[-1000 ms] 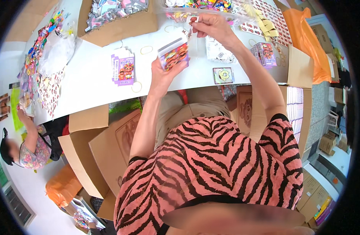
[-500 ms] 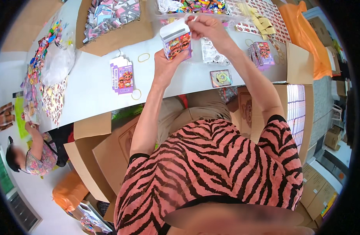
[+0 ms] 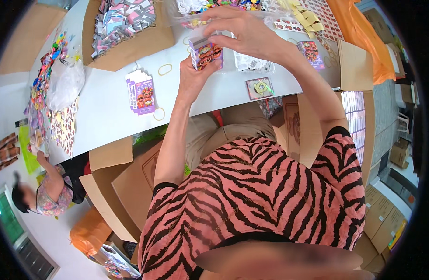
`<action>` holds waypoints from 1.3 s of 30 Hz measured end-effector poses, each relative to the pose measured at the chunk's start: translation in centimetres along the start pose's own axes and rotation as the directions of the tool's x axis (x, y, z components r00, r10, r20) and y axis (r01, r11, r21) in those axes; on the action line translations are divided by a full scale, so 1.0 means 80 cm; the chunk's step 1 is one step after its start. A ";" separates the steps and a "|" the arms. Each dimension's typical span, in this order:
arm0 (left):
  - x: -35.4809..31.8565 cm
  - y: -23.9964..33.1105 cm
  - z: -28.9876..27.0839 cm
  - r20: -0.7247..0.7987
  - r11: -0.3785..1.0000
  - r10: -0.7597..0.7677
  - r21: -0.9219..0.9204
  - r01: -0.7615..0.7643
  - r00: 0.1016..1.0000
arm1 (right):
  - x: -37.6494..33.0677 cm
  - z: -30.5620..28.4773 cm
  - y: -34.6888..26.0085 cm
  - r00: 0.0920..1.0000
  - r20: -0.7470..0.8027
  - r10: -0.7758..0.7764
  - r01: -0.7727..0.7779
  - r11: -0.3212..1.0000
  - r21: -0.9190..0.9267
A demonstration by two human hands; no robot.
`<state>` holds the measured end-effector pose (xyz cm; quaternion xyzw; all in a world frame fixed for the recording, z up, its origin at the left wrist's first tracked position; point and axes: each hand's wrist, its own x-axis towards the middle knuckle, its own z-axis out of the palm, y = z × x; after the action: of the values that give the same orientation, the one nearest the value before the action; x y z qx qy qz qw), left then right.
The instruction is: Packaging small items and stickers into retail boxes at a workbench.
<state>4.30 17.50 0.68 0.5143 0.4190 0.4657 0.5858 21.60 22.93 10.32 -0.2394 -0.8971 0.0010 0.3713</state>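
Note:
My left hand (image 3: 192, 81) is wrapped round a small purple carton (image 3: 209, 57) printed with orange cartoon figures, holding it upright above the table. Over the carton's top is my right hand (image 3: 251, 37), its fingers stretched and apart, with the thumb side touching the top edge. My fingers partly hide the carton's flap. Flattened purple cartons (image 3: 142, 95) lie to the left of my left hand. A flat card with a yellow-green cartoon (image 3: 259, 88) rests near the table edge below my right forearm. Behind the carton lies a clear bag of white printed packets (image 3: 254, 64).
A cardboard box of small packets (image 3: 130, 44) stands at the back left. Rubber bands (image 3: 165, 69) lie about. Another purple carton (image 3: 310, 53) sits to the right. Colourful trinkets (image 3: 44, 70) cover the table's left end, where another person (image 3: 48, 186) works. An open cardboard box (image 3: 109, 200) stands below the table edge.
The carton's raised white top flap has come down. My right hand has moved from a pinch above the carton to stretched fingers over its top. The view has shifted slightly.

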 end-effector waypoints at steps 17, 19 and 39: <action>-0.033 0.018 -0.009 -0.141 0.972 -0.006 -0.232 -0.028 0.990 | -0.149 0.058 0.076 0.681 0.475 0.557 -0.496 0.828 -0.260; -0.035 0.020 -0.005 -0.146 0.976 -0.019 -0.218 -0.014 0.989 | -0.162 0.071 0.077 0.732 0.443 0.517 -0.421 0.855 -0.303; -0.046 0.017 -0.011 -0.115 0.975 -0.013 -0.224 -0.013 0.993 | -0.137 0.079 0.059 0.560 0.461 0.688 -0.609 0.719 -0.334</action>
<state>2.53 14.15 1.94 0.4171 0.3969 0.5390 0.6148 26.07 23.50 -2.41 -0.5663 -0.8096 0.1460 0.0501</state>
